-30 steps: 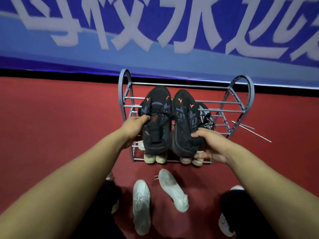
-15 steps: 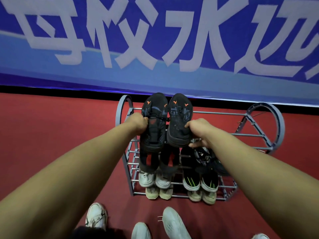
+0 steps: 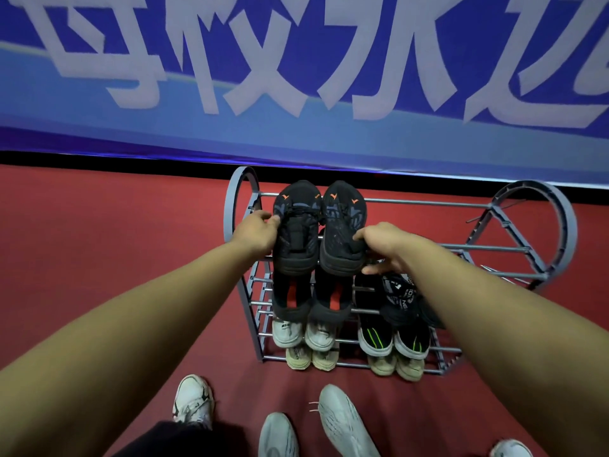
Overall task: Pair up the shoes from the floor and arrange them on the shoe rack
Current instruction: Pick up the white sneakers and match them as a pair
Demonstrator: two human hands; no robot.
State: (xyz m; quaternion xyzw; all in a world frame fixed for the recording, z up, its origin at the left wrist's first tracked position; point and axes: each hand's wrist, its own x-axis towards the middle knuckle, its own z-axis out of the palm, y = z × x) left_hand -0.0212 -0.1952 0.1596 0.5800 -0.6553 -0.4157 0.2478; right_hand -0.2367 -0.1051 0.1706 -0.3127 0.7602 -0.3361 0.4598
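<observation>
Two black sneakers with orange marks lie side by side, toes away from me, on the top tier of the grey metal shoe rack [image 3: 507, 248]. My left hand [image 3: 257, 234] grips the left black sneaker [image 3: 296, 225] at its side. My right hand [image 3: 384, 247] holds the right black sneaker [image 3: 342, 225] by its heel end, thumb under the sole. Lower tiers carry a black pair with red insoles [image 3: 291, 298], a black and green pair [image 3: 375, 338], white shoes [image 3: 286, 333] and beige shoes [image 3: 384, 364]. A pale grey pair [image 3: 342, 423] lies on the red floor in front.
The rack stands on red carpet against a blue banner with large white characters. The right half of its upper tiers holds bare rods. My own white shoes [image 3: 194, 402] show at the bottom, one at the left and one at the right edge.
Both hands have carried the black sneakers up from the rack's front and set them down on the top tier. The view has risen, so the lower tiers show.
</observation>
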